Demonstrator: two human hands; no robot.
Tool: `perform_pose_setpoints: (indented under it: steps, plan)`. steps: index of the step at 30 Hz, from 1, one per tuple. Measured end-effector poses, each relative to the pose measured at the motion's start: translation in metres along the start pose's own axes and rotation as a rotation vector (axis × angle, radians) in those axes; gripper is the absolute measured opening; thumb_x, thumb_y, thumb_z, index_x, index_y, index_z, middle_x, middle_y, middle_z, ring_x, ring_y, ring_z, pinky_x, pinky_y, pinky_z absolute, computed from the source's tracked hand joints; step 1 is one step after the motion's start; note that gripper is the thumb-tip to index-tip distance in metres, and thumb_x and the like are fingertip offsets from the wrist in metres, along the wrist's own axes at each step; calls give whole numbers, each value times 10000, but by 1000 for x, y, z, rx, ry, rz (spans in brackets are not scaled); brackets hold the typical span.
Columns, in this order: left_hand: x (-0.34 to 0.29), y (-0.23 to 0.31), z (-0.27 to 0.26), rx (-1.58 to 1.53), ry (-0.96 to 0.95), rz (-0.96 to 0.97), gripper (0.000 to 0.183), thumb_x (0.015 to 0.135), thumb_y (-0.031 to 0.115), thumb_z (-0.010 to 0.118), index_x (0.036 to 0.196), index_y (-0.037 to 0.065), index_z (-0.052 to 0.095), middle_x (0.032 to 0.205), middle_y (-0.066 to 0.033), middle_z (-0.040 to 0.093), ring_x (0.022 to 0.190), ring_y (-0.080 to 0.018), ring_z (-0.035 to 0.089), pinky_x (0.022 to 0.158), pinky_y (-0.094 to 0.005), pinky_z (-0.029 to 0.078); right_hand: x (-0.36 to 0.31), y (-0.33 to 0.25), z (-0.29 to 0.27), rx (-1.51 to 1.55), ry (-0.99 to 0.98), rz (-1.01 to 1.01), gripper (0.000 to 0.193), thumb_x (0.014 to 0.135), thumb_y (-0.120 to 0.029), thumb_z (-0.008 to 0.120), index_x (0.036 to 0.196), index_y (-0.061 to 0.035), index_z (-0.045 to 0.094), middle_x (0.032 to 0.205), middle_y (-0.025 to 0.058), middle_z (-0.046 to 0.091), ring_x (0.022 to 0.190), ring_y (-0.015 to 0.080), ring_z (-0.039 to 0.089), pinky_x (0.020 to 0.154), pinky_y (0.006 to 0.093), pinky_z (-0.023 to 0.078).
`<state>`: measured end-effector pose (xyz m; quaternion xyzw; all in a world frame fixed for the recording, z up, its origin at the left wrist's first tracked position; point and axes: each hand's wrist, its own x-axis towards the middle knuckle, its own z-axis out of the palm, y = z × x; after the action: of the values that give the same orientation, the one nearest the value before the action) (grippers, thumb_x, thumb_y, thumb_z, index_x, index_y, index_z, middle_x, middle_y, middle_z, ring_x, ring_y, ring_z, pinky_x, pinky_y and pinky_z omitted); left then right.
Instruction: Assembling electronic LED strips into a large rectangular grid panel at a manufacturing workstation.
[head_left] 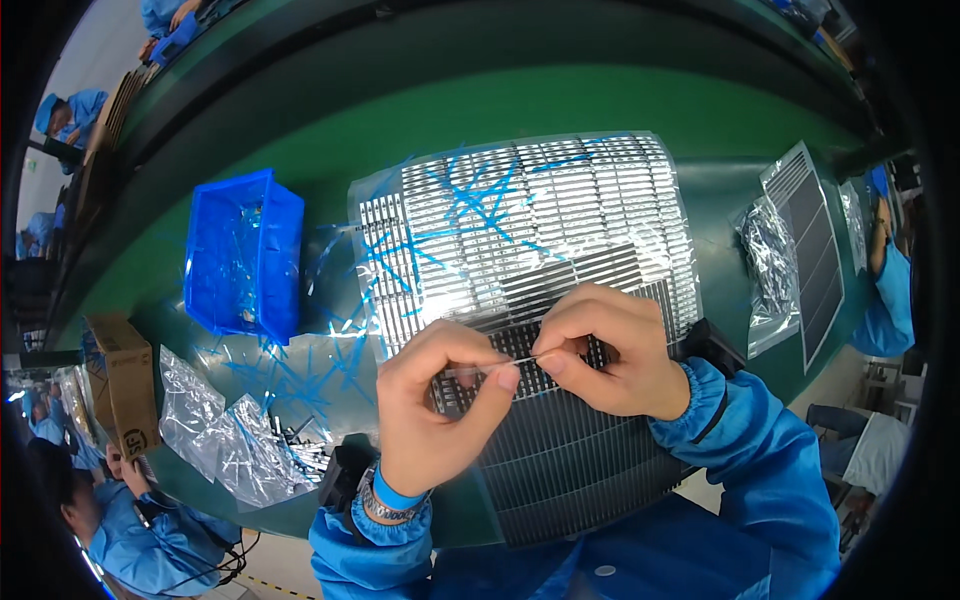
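Observation:
My left hand (432, 405) and my right hand (612, 350) both pinch a thin, narrow strip (522, 361) between thumb and forefinger, fingertips close together. The strip is too small to make out in detail. Below it lies a wide sheet of silver and black strips in rows (540, 215), covered with clear film. Several thin blue film slivers (480, 200) are scattered over its upper left part. A dark ribbed sheet (575, 480) extends from under my hands toward my body. A blue band and a metal bracelet circle my left wrist.
An open blue bin (190, 260) with clear scraps inside stands left on the green table (330, 195). Clear plastic bags (235, 440), one with small strips, lie nearer me, beside a cardboard box (122, 385). More bags (768, 260) and a dark panel (818, 265) lie right. Co-workers sit around.

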<state>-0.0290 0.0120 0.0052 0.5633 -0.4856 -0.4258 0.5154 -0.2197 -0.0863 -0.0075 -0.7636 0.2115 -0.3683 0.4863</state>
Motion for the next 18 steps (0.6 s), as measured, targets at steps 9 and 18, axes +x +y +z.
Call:
perform_pose_setpoints:
  steps: [9,18]
  plan:
    - [3,-2,7,208,32,141,122,827,14,815,907,13,723,865,-71,715,746,-150,605,660,-275,473,0,5,4,-61,-41,-11,128,851,-11,784,943,-27,697,853,56,666,644,125,622,538,256,493]
    - [4,-4,11,233,47,137,111,832,9,803,909,4,723,853,-74,706,725,-147,599,647,-278,473,-1,7,2,-106,-65,19,140,855,-22,786,958,-33,692,820,52,628,654,139,620,552,265,498]
